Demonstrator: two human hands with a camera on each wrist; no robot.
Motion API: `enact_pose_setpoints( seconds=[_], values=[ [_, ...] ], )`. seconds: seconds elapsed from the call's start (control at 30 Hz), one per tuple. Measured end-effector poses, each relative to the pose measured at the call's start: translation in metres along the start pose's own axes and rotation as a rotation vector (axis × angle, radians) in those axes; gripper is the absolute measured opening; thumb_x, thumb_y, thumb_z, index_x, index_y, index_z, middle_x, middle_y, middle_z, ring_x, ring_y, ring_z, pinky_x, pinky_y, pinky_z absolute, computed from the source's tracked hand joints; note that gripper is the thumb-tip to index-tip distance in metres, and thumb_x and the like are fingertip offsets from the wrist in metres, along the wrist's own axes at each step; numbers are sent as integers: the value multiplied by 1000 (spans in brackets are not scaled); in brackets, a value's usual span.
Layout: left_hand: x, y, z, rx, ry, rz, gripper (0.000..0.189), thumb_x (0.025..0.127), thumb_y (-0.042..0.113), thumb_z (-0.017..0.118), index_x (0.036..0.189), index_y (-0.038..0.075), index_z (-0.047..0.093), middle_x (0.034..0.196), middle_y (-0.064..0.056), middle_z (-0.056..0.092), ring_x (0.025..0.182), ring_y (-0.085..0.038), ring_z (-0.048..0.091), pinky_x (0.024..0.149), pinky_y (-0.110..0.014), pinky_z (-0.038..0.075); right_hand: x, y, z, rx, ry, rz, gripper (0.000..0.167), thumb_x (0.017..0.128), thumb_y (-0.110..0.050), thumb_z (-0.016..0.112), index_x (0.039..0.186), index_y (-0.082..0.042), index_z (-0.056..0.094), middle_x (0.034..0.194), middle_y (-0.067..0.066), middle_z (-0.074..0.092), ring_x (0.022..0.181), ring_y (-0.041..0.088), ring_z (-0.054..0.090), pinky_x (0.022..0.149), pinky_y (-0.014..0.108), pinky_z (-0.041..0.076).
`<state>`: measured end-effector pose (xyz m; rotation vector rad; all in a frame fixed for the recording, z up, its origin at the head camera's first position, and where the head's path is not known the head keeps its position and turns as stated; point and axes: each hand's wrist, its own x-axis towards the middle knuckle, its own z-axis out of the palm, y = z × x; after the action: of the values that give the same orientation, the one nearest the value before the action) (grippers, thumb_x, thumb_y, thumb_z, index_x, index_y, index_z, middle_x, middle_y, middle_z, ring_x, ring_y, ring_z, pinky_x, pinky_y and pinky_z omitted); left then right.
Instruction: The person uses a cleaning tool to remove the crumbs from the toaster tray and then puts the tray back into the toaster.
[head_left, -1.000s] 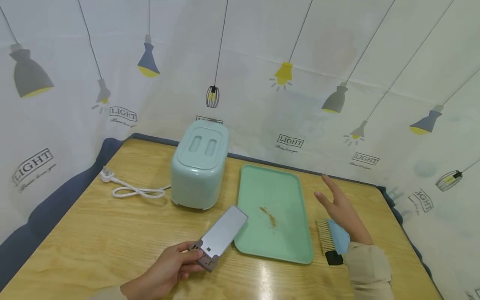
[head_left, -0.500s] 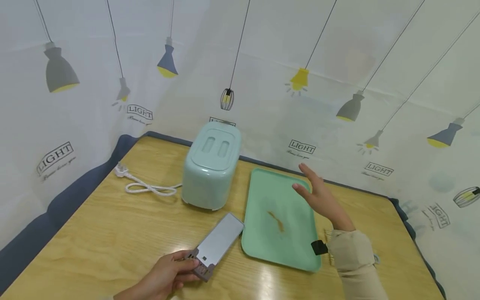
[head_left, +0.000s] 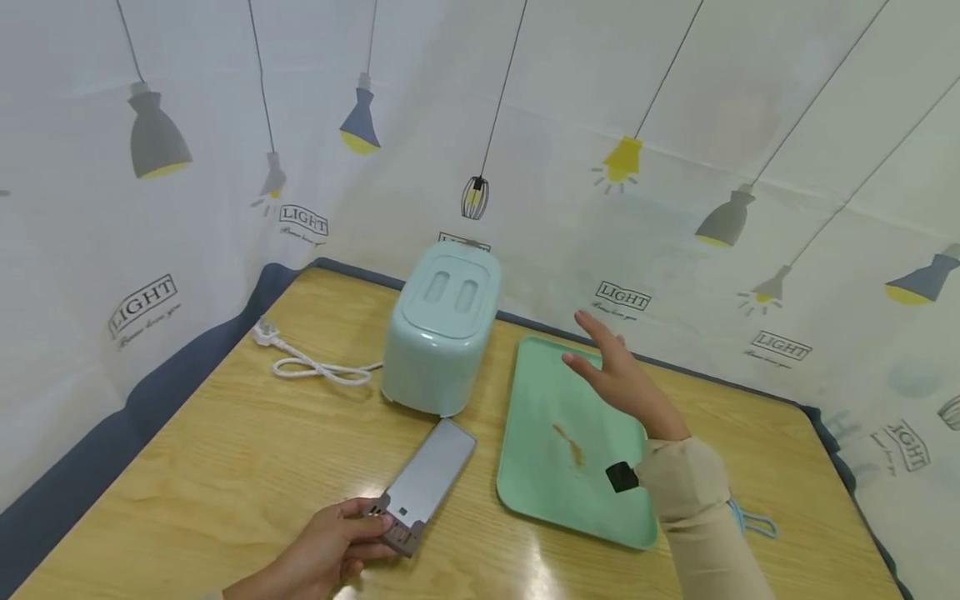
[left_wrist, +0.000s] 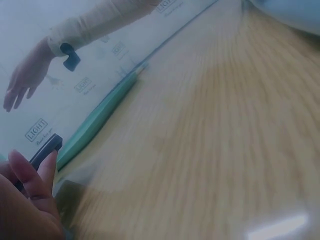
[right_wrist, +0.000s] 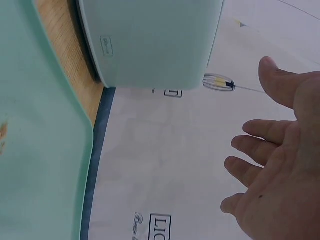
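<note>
In the head view my left hand pinches the brown end of a flat grey crumb tray between thumb and fingers. Its far end lies just in front of a mint-green toaster with a two-slot lid. My right hand hovers over the far right part of a green serving tray, fingers extended and holding nothing. A streak of brown crumbs lies on the serving tray. The right wrist view shows the right hand with its fingers spread, apart from the toaster.
A white power cord with its plug lies left of the toaster. A light-blue loop shows past the right sleeve, which hides the rest of that object. A printed curtain hangs along the table's back edge.
My right hand has moved left, from beside the serving tray to above it, its sleeve now covering the brush. The crumb tray has shifted away from the serving tray's edge, toward the toaster's front.
</note>
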<state>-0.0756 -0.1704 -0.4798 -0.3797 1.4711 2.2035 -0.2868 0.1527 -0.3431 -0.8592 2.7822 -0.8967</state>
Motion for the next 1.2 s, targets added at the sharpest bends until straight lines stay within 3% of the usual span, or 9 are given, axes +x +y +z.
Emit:
enact_pose_setpoints(
  seconds=[0.2,0.43,0.87,1.2],
  values=[
    [-1,2,-1,-28,14,-16,43,93,13,63,128,-7,46,88,0,75,76,-9,72,50,-12,43,12,-14,7,14,-18,-1,70,100,-30,53,155,-7,15,161,18,14,149,39,11,118,61,5],
    [-3,3,-3,-55,41,-41,49,93,12,63,132,-8,42,88,-1,75,75,-7,72,50,-12,43,26,-31,13,18,-36,-55,73,98,-31,56,154,-7,15,161,16,15,149,35,12,119,58,1],
    [-5,0,-6,-97,37,-33,27,93,11,61,119,4,54,86,0,75,73,-6,71,50,-10,46,45,-51,46,46,-74,-123,73,95,-26,61,152,-5,21,160,17,19,150,34,13,118,60,-2],
    [-3,3,-5,-82,88,-36,33,94,11,61,123,0,50,88,-1,74,77,-8,71,52,-11,46,55,-60,64,35,-94,-172,70,94,-24,63,151,-5,26,161,15,15,150,35,9,117,61,-2]
  ],
)
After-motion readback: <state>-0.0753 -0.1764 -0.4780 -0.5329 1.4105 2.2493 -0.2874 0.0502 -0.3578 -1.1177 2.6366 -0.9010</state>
